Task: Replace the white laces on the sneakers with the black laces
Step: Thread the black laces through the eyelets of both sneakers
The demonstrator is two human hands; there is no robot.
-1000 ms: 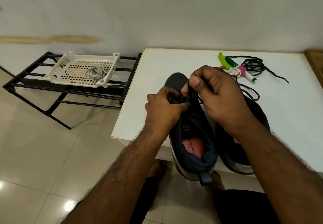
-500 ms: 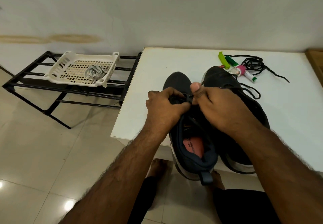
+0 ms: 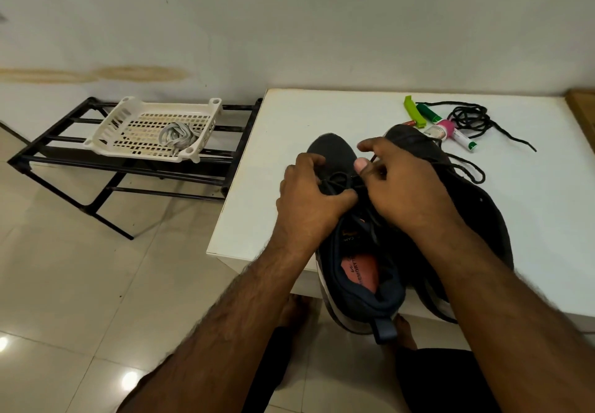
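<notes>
Both grips, left hand (image 3: 310, 200), right hand (image 3: 407, 187), pinch black lace (image 3: 338, 178); white laces (image 3: 177, 134) in basket (image 3: 106, 129).

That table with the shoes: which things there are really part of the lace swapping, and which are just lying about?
Part of the job:
- left sneaker, with the black lace that the left hand and right hand are gripping
- right sneaker
- spare black lace
- white laces in the basket

Lying about:
- green clip
- marker pens
- black rack

bare table (image 3: 289, 116) left of the sneakers (image 3: 335, 155); markers (image 3: 450, 127) and perhaps tangled lace (image 3: 471, 119) crowd the far right.
</notes>
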